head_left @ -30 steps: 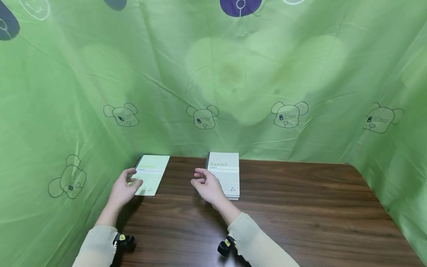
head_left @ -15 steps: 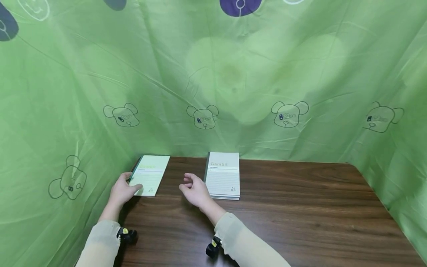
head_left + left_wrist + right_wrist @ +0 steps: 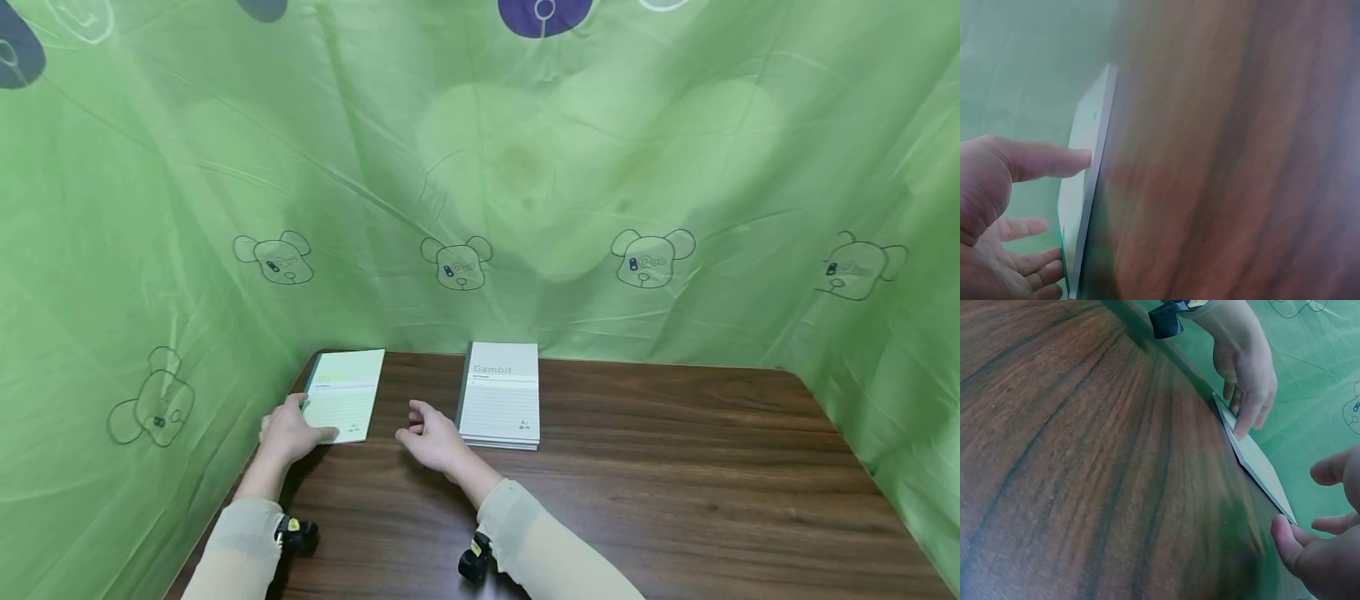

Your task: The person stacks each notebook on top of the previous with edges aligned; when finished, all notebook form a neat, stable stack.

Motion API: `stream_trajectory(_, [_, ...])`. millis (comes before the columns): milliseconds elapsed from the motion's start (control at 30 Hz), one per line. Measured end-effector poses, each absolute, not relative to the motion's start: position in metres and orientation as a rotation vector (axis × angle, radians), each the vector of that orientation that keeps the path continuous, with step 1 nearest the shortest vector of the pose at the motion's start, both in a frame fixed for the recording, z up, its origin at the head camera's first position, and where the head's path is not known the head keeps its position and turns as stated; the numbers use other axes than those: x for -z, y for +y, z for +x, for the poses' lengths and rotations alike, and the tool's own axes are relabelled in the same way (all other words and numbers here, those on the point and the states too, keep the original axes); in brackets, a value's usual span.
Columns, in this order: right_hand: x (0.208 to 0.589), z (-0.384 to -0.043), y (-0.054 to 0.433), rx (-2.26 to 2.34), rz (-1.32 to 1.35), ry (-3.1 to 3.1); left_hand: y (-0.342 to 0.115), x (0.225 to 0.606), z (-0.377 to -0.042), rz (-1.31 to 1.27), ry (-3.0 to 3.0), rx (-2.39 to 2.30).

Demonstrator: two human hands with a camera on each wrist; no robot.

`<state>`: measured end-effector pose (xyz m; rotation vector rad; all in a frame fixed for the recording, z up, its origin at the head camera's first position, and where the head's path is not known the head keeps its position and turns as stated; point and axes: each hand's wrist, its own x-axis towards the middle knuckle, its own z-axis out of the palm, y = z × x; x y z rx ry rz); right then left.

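Observation:
A thin pale-green notebook [image 3: 341, 400] with a dark spine lies at the table's far left. My left hand [image 3: 288, 432] touches it, the thumb reaching over the cover near its front edge and the other fingers along the spine side. In the left wrist view the thumb [image 3: 1047, 160] is straight above the notebook's cover [image 3: 1072, 200]. Between that notebook and a stack of white "Gambit" notebooks [image 3: 501, 400] is my right hand [image 3: 435, 440], holding nothing, its fingers loosely bent. In the right wrist view the pale notebook [image 3: 1260, 465] lies between both hands.
The brown wood-grain table [image 3: 675, 475] extends far to the right. A green curtain [image 3: 570, 183] with bear-head prints stands along the back and both sides. Each wrist wears a small black camera, one being the left camera [image 3: 302, 536].
My left hand has moved right and slightly nearer, and the pale notebook has slid a little right and straightened. My right hand has drawn left, away from the white stack.

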<state>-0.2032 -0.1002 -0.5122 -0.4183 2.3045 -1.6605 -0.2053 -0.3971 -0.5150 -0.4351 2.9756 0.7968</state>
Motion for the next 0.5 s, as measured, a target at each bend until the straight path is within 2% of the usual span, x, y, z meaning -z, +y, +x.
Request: stream_trajectory(500, [0.521,-0.19,-0.105,1.65,-0.428,2.301,-0.342,0.512,-0.18,-0.328,2.985,-0.783])
